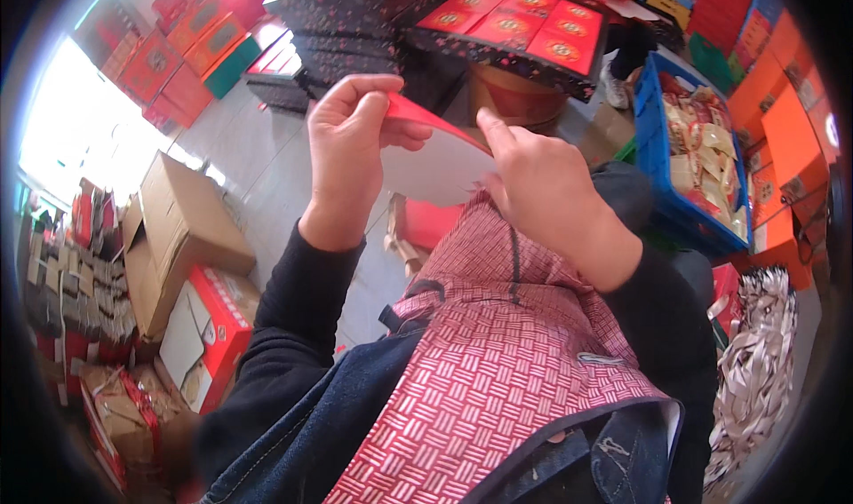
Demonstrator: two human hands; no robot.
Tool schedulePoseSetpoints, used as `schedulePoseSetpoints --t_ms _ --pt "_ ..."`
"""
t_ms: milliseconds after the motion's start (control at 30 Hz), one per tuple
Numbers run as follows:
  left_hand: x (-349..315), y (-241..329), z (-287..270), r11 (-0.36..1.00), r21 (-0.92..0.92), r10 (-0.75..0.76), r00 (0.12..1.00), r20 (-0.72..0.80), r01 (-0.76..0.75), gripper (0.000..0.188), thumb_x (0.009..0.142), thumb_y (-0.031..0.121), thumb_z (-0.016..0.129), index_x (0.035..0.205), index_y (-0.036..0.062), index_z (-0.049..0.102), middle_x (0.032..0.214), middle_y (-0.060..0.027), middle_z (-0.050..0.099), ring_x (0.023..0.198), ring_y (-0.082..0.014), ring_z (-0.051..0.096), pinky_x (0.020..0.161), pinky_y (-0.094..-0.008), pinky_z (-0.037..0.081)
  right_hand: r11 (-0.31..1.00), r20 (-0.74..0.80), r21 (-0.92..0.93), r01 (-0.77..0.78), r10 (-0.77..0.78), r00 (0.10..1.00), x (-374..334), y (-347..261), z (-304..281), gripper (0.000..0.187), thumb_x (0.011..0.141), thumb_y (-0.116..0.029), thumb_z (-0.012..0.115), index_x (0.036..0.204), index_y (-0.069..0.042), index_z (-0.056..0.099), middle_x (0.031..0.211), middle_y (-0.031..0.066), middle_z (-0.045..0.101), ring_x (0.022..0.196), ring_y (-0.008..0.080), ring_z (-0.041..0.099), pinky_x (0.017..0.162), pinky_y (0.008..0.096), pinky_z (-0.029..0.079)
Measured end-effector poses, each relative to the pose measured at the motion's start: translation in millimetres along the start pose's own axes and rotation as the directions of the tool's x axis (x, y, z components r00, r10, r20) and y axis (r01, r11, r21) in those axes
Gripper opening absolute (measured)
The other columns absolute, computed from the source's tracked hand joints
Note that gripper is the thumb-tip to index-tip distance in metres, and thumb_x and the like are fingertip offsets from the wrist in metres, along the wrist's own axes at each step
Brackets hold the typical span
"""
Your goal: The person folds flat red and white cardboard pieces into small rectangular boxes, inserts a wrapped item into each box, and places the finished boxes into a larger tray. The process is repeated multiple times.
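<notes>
Between my hands, in front of the red-and-white apron (pixel 498 344), is a piece of card (pixel 422 174), white on the side toward me with a red strip along its top edge. My left hand (pixel 346 153) pinches its left end, thumb against the curled fingers. At the other end, my right hand (pixel 555 193) is closed on the card with its index finger stretched along the red edge. The right hand's thumb and lower fingers are partly hidden.
Black speckled trays (pixel 498 38) of red packets are stacked ahead. On the right stands a blue crate (pixel 662 149) of wrapped packets, with shredded paper (pixel 755 371) nearer. A cardboard box (pixel 191 229), a red-and-white box (pixel 218 326) and bundled card stacks (pixel 75 300) fill the left.
</notes>
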State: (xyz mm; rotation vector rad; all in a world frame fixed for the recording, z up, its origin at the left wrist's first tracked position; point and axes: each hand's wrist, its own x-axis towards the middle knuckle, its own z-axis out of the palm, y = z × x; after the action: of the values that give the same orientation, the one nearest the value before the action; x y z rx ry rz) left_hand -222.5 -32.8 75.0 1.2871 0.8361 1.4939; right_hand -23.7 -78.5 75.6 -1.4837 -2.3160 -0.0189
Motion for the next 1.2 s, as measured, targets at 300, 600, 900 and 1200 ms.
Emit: schedulePoseSetpoints --t_ms 300,600,900,1200 --pt "60.2 78.5 60.2 0.511 -0.275 0.859 0.471 0.200 -0.815 0.040 0.100 0.021 0.047 0.134 0.0001 0.043 0.133 -0.0231 0.050 0.123 -0.0399 0.050 0.100 -0.0556 0.044 0.785 -0.412 0.617 -0.059 0.386 0.825 -32.3 74.0 -82.4 0.025 0.090 -0.013 0.057 0.109 0.003 0.062 0.085 0.0146 0.067 0.076 0.0203 0.065 0.069 0.0315 0.051" --pt "76.6 -160.2 52.4 0.779 -0.126 -0.374 0.616 0.694 0.615 0.050 0.099 0.048 0.044 0.116 0.0028 0.057 0.105 -0.0057 0.063 0.096 -0.0185 0.060 0.088 -0.0330 0.047 -0.037 0.104 0.988 -0.148 0.874 0.475 -266.0 156.9 -31.6 0.037 0.089 -0.004 0.058 0.124 0.006 0.052 0.116 0.0154 0.063 0.101 0.0226 0.063 0.089 0.0350 0.051" --pt "72.6 -193.5 100.7 0.393 0.030 -0.412 0.146 0.899 0.919 0.054 0.087 0.013 0.058 0.136 -0.0038 0.042 0.127 -0.0169 0.057 0.115 -0.0275 0.058 0.100 -0.0379 0.045 -0.235 0.293 0.954 -0.184 0.860 0.418 -281.6 151.5 17.4 0.040 0.089 -0.005 0.057 0.127 0.007 0.050 0.122 0.0133 0.060 0.109 0.0220 0.059 0.096 0.0334 0.044" --pt "122.5 -200.0 137.5 0.414 0.302 -0.596 0.005 0.803 0.859 0.052 0.087 0.000 0.058 0.137 -0.0018 0.042 0.128 -0.0139 0.057 0.115 -0.0243 0.057 0.098 -0.0365 0.046 -0.251 0.350 0.902 -0.350 0.901 0.256 -252.8 170.4 0.4 0.038 0.089 -0.005 0.056 0.125 0.007 0.051 0.121 0.0129 0.060 0.109 0.0210 0.058 0.097 0.0330 0.043"
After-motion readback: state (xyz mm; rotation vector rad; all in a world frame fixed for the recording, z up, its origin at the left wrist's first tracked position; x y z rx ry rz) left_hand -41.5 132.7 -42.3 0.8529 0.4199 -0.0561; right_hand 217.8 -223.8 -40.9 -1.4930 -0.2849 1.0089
